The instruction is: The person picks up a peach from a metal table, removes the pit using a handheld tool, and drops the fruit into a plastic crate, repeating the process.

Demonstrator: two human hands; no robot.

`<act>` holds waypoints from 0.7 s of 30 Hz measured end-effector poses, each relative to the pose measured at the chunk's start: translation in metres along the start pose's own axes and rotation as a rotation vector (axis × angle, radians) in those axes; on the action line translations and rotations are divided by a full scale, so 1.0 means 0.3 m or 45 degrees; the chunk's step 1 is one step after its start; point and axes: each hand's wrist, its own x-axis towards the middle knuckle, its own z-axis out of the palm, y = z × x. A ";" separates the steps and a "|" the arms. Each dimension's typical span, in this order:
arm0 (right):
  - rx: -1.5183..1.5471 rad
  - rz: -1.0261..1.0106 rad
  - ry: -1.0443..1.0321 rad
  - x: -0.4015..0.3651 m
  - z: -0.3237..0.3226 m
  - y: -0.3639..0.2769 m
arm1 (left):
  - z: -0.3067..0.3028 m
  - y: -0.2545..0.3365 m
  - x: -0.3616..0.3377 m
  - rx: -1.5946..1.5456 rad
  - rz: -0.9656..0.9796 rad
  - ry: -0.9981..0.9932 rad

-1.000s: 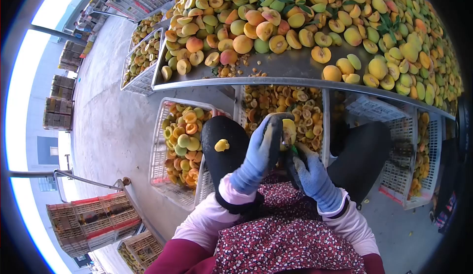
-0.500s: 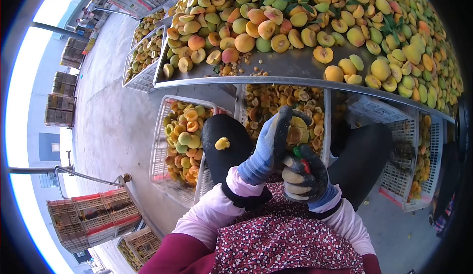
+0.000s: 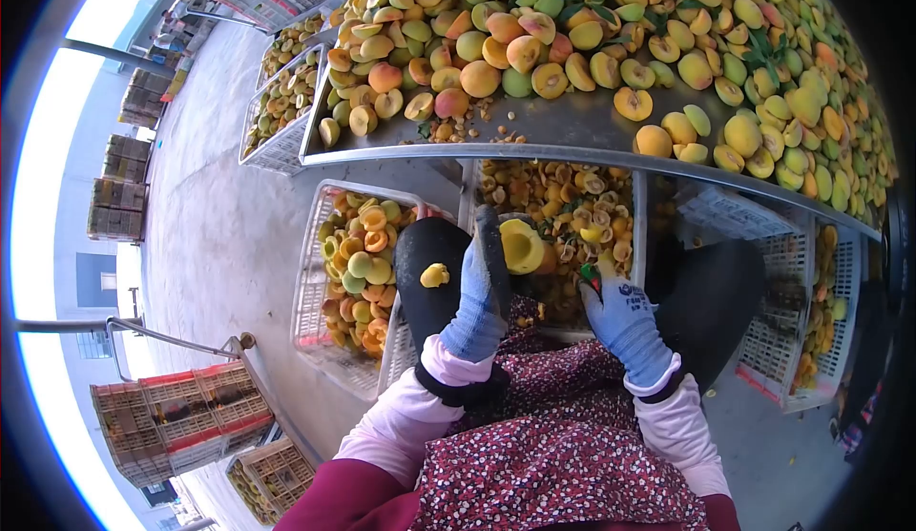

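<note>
My left hand [image 3: 477, 288], in a blue knitted glove with a dark coated palm, is upright and closed on a hollowed yellow peach half [image 3: 522, 246], cut face showing. My right hand [image 3: 625, 316], gloved alike, is closed around a small tool with a red and green handle [image 3: 591, 277]; its working end is hard to make out. Something yellowish [image 3: 606, 266] shows at the right fingertips. Both hands are apart, over a crate [image 3: 639, 235] of peach pieces between my knees. A piece of fruit [image 3: 435, 275] lies on my left thigh.
A metal table [image 3: 563, 130] heaped with peach halves and a few leaves stands ahead, its edge above the crate. A white crate [image 3: 307, 273] of peach halves is at my left, another crate [image 3: 778, 278] at right. Stacked crates [image 3: 186, 421] stand farther left.
My hands have moved apart, the left one leftward with the peach half, the right one outward and turned back-up with the tool. The peach half's hollow now faces the camera.
</note>
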 end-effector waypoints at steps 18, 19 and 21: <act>-0.105 -0.155 0.274 0.082 0.055 0.058 | 0.104 0.054 -0.121 0.537 0.659 -0.201; -0.130 -0.007 0.197 0.119 0.075 0.094 | 0.126 0.081 -0.142 0.510 0.690 -0.149; 0.080 -0.157 0.475 0.074 0.004 0.010 | 0.082 0.091 -0.096 0.602 0.689 -0.040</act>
